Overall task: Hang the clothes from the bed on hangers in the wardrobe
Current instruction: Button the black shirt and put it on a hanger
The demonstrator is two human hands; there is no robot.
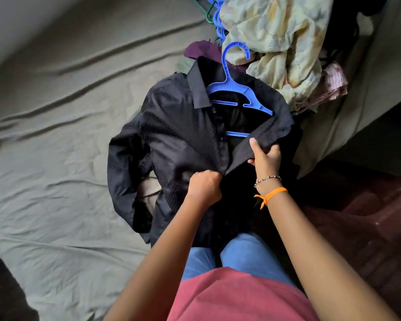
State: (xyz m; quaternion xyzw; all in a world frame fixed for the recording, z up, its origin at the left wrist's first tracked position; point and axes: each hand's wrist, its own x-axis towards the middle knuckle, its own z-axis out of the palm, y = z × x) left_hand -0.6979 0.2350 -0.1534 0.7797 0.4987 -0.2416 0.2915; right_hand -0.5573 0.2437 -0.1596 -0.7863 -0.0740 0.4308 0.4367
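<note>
The black shirt (171, 144) lies face up on the bed sheet (56, 112) at the near right edge of the bed. Its collar points far and its hem lies near, draped toward the person's legs. A blue hanger (237, 89) sits inside the collar opening; its hook points far and slightly right, and its crossbar runs left to right, tilted down on the right.

The left hand (204, 187) is curled into a fist that grips the left front panel at the button placket, near mid-chest. The right hand (264, 156) pinches the right front panel edge between thumb and curled fingers, just near the hanger's lower bar.

Both hands hold the two front edges on either side of the open placket, apart at the right hand and close together at the left hand. The shirt's long axis runs near to far, in line with the forearms. The right hand is the nearer to the hanger.

Judgement: the step in hand is closing or straightening the front over the hanger. The hanger's right shoulder shows bare of cloth, so the right panel wants pulling up and across.

Further garments (276, 31) and spare hangers (219, 24) lie heaped at the far right.
</note>
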